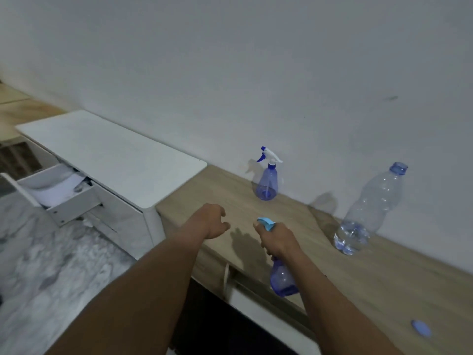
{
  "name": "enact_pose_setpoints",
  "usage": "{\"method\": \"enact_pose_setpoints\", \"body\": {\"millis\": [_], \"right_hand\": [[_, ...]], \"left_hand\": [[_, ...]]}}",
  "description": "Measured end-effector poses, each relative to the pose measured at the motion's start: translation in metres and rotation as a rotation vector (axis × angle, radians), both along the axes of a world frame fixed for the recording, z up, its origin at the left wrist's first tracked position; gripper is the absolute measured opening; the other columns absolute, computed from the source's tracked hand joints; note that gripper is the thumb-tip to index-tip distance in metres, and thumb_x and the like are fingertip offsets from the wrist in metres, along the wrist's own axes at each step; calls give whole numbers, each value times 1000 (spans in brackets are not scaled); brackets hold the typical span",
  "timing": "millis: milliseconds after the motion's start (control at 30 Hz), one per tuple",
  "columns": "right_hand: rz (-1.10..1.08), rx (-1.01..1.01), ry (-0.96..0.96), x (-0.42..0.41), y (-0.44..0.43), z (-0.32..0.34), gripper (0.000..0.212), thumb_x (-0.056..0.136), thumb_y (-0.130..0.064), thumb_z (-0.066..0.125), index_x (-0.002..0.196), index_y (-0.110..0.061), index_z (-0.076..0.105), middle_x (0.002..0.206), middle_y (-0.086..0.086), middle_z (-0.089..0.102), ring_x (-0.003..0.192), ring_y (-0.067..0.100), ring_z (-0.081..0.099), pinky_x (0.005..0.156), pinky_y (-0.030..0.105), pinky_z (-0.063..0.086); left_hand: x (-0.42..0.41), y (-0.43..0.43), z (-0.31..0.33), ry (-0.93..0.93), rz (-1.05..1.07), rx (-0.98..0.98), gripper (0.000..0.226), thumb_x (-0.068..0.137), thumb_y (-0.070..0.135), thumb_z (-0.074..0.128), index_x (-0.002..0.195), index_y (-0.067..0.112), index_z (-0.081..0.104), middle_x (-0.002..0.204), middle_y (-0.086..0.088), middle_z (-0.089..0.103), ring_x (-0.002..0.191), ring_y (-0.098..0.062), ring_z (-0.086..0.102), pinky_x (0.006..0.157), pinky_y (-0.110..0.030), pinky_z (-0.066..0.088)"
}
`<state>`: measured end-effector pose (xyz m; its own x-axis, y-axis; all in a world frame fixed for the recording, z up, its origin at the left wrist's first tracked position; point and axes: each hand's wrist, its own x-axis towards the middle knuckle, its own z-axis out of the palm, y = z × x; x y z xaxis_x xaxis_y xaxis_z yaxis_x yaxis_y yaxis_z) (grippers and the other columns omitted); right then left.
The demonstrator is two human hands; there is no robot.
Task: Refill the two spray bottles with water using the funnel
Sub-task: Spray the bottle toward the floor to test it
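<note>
Spray bottle (282,278) in right hand (279,239)

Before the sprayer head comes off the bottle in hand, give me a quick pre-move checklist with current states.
1. Bottle gripped: ok. The right hand is closed around the neck of the held spray bottle.
2. Other hand free: ok. The left hand holds nothing and hovers near the light blue sprayer head.
3. Water source open: ok. The water bottle stands uncapped; its cap lies on the wooden counter.
4. Water enough for both: cannot tell; only its bottom holds water.
5. Funnel ready: not ok, none in view.
6. Second spray bottle: ok, upright by the wall.
</note>
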<state>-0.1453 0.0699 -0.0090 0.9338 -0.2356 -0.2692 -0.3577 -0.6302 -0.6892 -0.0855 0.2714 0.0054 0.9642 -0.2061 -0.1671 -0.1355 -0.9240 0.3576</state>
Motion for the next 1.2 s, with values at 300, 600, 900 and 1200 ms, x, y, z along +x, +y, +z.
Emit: {"method": "enact_pose_setpoints", "body": {"millis": [300, 600, 900, 1200], "right_hand": [[-12, -225, 14, -24, 8, 11, 72, 84, -84, 33, 79, -17, 59, 79, 4, 70, 73, 24, 68, 78, 38, 57], [-82, 2, -119, -28, 3, 17, 60, 78, -78, 36, 98, -24, 52, 85, 4, 71, 79, 27, 69, 82, 49, 58], [-190, 184, -403, -8, -21, 40, 33, 90, -50, 58, 76, -21, 57, 72, 11, 66, 68, 32, 66, 68, 49, 56], [-182, 148, -472, 34, -62, 48, 12, 97, -32, 64, 96, -23, 71, 78, -2, 71, 62, -3, 60, 64, 18, 47]], "left_hand": [[-14, 12, 3, 39, 6, 0, 56, 88, 45, 64, 134, 15, 56, 132, -8, 60, 118, -25, 58, 100, -37, 49], [-20, 9, 6, 57, 8, -75, 52, 88, 43, 66, 132, 16, 59, 130, -7, 62, 118, -23, 58, 101, -34, 47], [-9, -46, 10, 177, -95, -266, 51, 77, 19, 76, 126, 15, 64, 120, -5, 66, 102, -15, 63, 81, -15, 43], [34, -120, -4, 314, -325, -458, 86, 44, 24, 84, 126, 20, 59, 112, -4, 67, 93, -18, 67, 81, -32, 58]]}}
